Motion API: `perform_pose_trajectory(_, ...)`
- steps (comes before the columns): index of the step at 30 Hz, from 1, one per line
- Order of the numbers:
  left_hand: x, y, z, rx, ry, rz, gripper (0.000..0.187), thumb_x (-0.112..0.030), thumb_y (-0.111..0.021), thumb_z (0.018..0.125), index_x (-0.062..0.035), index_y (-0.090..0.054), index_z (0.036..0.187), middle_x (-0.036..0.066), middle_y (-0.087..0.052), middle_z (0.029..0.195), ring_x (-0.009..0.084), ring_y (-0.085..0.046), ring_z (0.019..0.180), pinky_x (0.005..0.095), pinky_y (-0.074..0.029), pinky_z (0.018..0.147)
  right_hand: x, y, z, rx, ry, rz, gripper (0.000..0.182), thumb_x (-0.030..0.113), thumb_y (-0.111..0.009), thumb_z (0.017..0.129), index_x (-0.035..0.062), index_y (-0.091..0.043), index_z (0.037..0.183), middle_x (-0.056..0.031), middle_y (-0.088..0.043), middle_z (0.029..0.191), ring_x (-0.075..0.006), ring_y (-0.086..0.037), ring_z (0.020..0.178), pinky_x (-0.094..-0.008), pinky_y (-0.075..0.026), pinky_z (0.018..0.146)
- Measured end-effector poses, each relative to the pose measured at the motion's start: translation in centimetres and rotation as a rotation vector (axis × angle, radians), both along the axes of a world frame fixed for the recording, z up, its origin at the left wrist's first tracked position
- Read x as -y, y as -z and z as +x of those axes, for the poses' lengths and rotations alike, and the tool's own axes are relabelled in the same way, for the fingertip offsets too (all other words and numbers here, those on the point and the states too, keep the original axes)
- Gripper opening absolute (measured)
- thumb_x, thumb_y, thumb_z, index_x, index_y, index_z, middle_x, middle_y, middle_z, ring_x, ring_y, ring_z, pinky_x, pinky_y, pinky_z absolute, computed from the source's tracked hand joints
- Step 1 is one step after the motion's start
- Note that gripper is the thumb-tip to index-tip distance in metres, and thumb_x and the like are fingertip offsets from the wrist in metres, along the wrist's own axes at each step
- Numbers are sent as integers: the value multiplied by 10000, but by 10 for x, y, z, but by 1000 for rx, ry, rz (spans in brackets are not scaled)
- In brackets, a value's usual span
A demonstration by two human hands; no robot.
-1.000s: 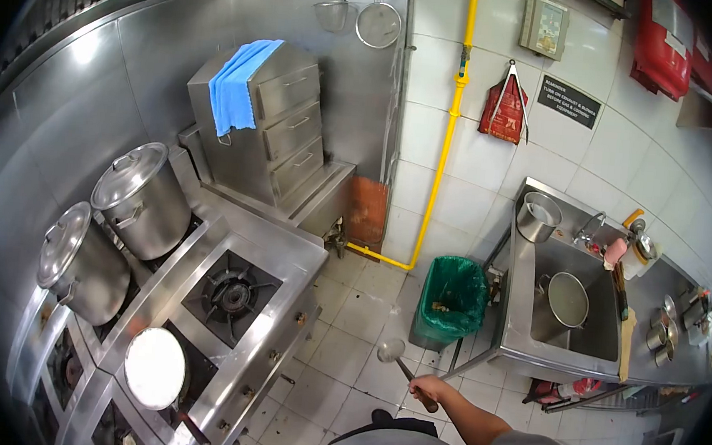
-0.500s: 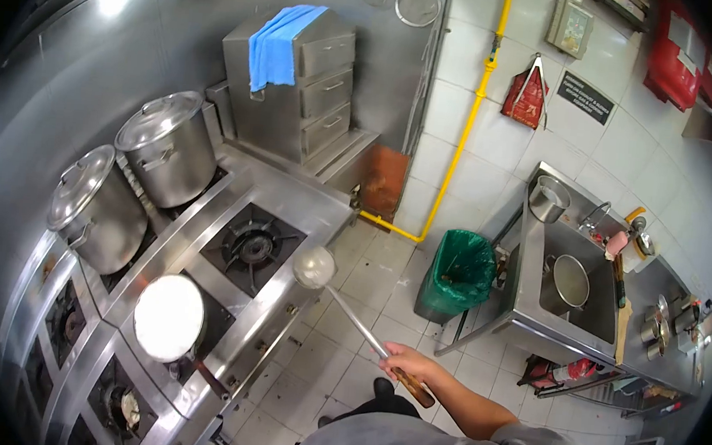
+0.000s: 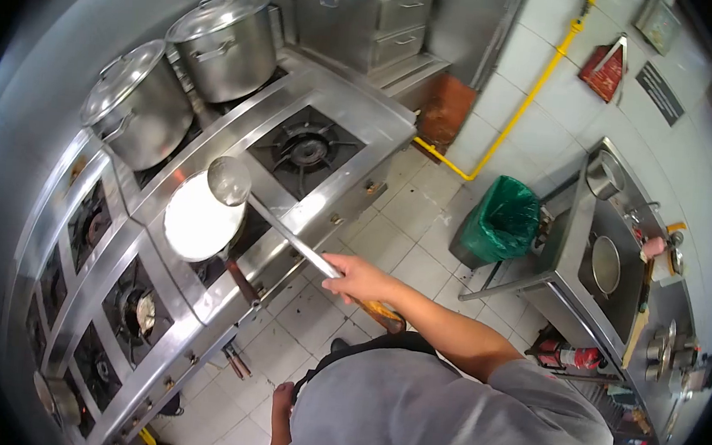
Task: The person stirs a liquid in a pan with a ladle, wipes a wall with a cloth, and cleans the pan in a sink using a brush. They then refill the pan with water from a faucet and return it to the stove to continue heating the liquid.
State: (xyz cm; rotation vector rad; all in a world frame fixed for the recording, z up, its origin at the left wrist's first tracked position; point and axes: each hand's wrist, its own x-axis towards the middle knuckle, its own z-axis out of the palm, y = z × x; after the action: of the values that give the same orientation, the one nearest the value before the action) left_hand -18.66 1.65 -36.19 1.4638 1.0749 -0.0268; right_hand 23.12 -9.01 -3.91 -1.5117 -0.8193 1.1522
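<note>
My right hand (image 3: 360, 279) is closed around the long handle of a metal ladle (image 3: 292, 238), whose wooden end sticks out behind my palm. The ladle's round bowl overlaps the upper right rim of a pan (image 3: 201, 223) in this view. Bright white fills the round of that pan, which sits on a front burner, its brown handle (image 3: 243, 280) pointing at the stove's front edge. Low beside my body is my left hand (image 3: 283, 395), close to my waist, its fingers mostly hidden.
Two large lidded stockpots (image 3: 143, 105) stand along the back of the steel stove (image 3: 269, 207). An unlit-looking burner (image 3: 307, 148) lies right of the pan. On the tiled floor stands a bin with a green liner (image 3: 503, 217), near a steel sink (image 3: 573, 277) holding a pot (image 3: 606, 265).
My right hand has carried the ladle leftward, from beyond the stove's front edge to over the pan. The view has tilted down, and my left hand now shows.
</note>
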Motion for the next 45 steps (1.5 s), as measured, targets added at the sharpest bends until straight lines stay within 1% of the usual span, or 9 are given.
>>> perform_pose_trajectory(5, 14, -34, 0, -157, -203, -223, 362, -298, -585, 886, -62, -574, 1160, 116, -663, 923, 199, -636, 645, 309, -512, 515, -26, 8, 4, 142, 35, -22, 529, 174, -641, 861, 43, -466, 1342, -56, -604, 809, -106, -539, 552, -253, -473, 478)
perform_pose_trajectory(13, 23, 13, -36, -264, -47, -182, 346, -321, -556, 891, -76, -570, 1135, 91, -655, 882, 190, -620, 578, 309, -496, 485, -73, 21, 7, 843, -12, -114, 470, 201, -633, 770, 22, -548, 1196, -257, -641, 1013, -430, -608, 959, -499, -476, 840)
perform_pose_trajectory(15, 27, -6, -34, -150, -91, -142, 319, -327, -545, 892, -77, -601, 1082, 90, -656, 881, 199, -630, 608, 330, -491, 495, -89, 23, 2, 770, -87, -204, 467, 248, -625, 805, 41, -548, 1217, -223, -641, 1068, -397, -606, 1014, -471, -482, 867)
perform_pose_trajectory(18, 19, 56, -55, -77, 321, 290, 287, -297, -519, 915, -55, -632, 1020, 80, -653, 831, 185, -619, 659, 327, -488, 575, -106, 21, -2, 439, -111, -195, 287, 196, -624, 808, -15, -575, 996, -175, -642, 767, -261, -658, 559, -392, -525, 556)
perform_pose_trajectory(20, 15, 91, -61, -1, 515, 648, 285, -278, -502, 930, -41, -652, 978, 73, -651, 798, 176, -611, 692, 325, -486, 629, -111, 2, -2, 193, -137, -203, 219, 173, -621, 821, -18, -554, 905, -95, -624, 723, -189, -621, 516, -344, -495, 479)
perform_pose_trajectory(21, 13, 89, -55, 7, 529, 648, 285, -278, -502, 930, -41, -652, 978, 73, -651, 798, 176, -611, 692, 325, -486, 629, -112, -1, -2, 194, -121, -205, 219, 173, -621, 821, -18, -554, 905, -95, -624, 723, -189, -621, 516, -344, -495, 479)
perform_pose_trajectory(23, 16, 72, -45, -183, 38, -11, 297, -248, -498, 945, -7, -653, 1020, 72, -660, 784, 159, -597, 703, 291, -481, 664, -113, -5, -3, -248, 11, -139, 122, 108, -594, 794, -13, -576, 794, -93, -599, 627, -189, -611, 516, -349, -485, 442)
perform_pose_trajectory(32, 14, -22, -9, -57, -249, -262, 273, -234, -570, 913, 13, -663, 982, 71, -667, 785, 142, -589, 667, 271, -471, 613, -88, -15, -2, -453, -1, -94, 194, 202, -593, 852, 50, -566, 735, -57, -578, 645, -161, -579, 515, -305, -451, 471)
perform_pose_trajectory(45, -5, -15, 20, -100, 15, -91, 282, -288, -586, 888, -33, -648, 991, 44, -618, 780, 147, -530, 600, 283, -430, 534, 42, -46, 12, -556, 77, 7, 119, 185, -576, 908, 82, -543, 957, 0, -545, 741, -89, -515, 506, -241, -398, 438)
